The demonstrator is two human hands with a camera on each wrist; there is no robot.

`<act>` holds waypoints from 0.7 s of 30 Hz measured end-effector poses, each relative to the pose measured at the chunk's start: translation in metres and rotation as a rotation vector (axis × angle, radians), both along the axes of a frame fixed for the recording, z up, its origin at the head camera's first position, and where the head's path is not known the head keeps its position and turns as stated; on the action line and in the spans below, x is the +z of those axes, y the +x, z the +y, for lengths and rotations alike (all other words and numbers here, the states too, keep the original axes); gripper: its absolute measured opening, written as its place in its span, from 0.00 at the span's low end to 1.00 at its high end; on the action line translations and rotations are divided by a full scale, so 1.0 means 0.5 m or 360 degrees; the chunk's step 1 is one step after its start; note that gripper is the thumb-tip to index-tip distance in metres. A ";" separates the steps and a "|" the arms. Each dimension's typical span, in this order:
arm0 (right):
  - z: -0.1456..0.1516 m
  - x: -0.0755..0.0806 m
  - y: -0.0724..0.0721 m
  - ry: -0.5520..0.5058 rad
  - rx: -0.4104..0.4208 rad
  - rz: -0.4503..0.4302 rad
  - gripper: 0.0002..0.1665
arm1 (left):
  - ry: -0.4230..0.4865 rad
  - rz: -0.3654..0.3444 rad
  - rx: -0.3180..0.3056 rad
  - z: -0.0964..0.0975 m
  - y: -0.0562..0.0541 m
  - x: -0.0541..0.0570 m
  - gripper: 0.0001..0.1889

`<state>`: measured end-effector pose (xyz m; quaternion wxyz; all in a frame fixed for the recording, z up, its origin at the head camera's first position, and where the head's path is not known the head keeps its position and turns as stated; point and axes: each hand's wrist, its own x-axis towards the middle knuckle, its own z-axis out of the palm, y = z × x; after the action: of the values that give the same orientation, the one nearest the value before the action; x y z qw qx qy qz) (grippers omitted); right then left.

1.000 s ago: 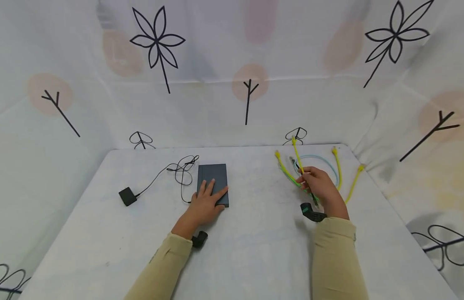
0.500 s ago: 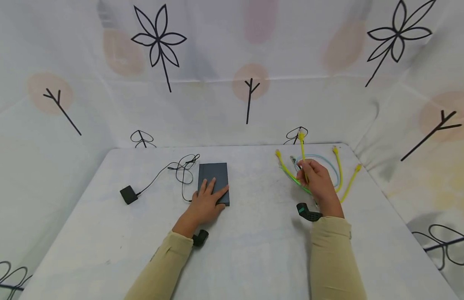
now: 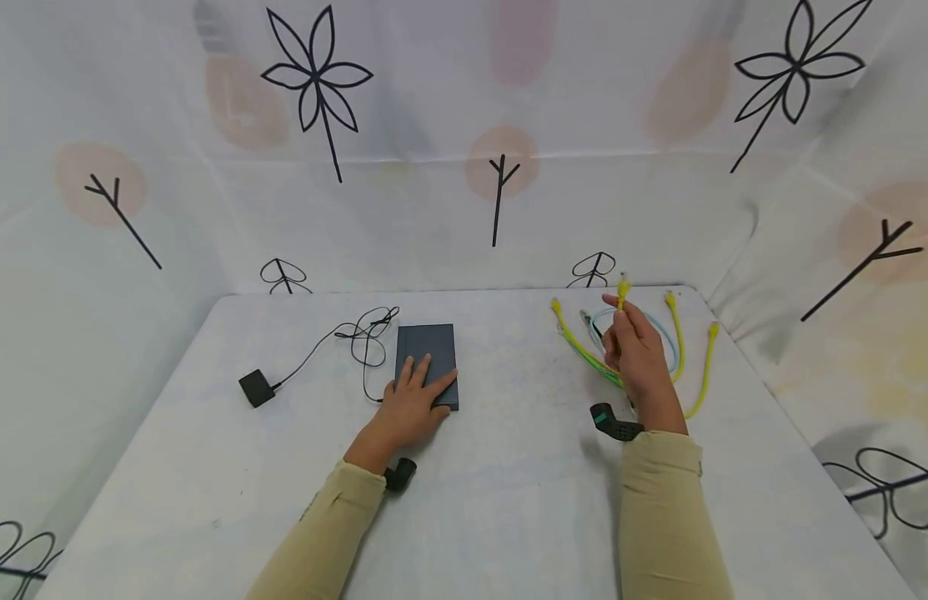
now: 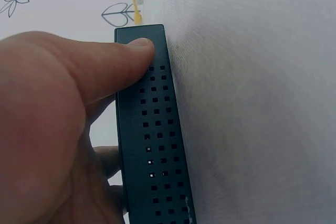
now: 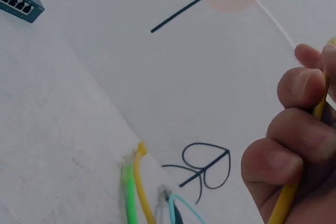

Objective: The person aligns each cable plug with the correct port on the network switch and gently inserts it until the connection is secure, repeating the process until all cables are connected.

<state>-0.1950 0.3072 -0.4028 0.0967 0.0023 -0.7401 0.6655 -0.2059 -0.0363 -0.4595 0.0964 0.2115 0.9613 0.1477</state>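
Note:
My left hand [image 3: 409, 408] rests on a dark blue-grey network switch [image 3: 426, 342], fingers spread over its top. In the left wrist view the thumb presses the perforated side of the switch [image 4: 157, 124]. A row of ports shows on the switch [image 5: 21, 4] in the right wrist view. My right hand [image 3: 634, 350] holds a yellow Ethernet cable [image 3: 624, 292] with its plug pointing up past the fingertips. Curled fingers wrap its cord [image 5: 284, 203] in the right wrist view; the plug there is mostly hidden or out of frame.
A black power adapter [image 3: 257, 388] lies at left, its thin cord [image 3: 368, 337] running to the switch. Beyond the right hand lie a light blue cable [image 3: 668, 333], green cable [image 3: 594, 367] and several yellow cable ends [image 3: 675, 321]. Patterned white cloth walls enclose the table [image 3: 509, 483].
My right hand has shifted its grip up the yellow cable, close to the plug, with the index finger extended. The left hand stays on the switch.

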 end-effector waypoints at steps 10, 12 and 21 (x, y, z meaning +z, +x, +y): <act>0.002 -0.017 -0.017 0.0084 -0.0096 0.0167 0.22 | 0.0007 0.0014 -0.0010 -0.002 0.000 0.001 0.30; -0.002 -0.018 -0.018 0.0093 -0.0105 0.0195 0.23 | 0.0011 0.0013 -0.0007 -0.003 0.002 0.001 0.30; -0.029 -0.021 -0.022 0.0324 -0.0218 0.0182 0.25 | 0.0027 0.0002 -0.0009 -0.003 0.001 0.002 0.30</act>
<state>-0.2062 0.2924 -0.4134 0.1832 -0.0007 -0.7955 0.5775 -0.2054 -0.0377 -0.4587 0.0945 0.2151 0.9595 0.1553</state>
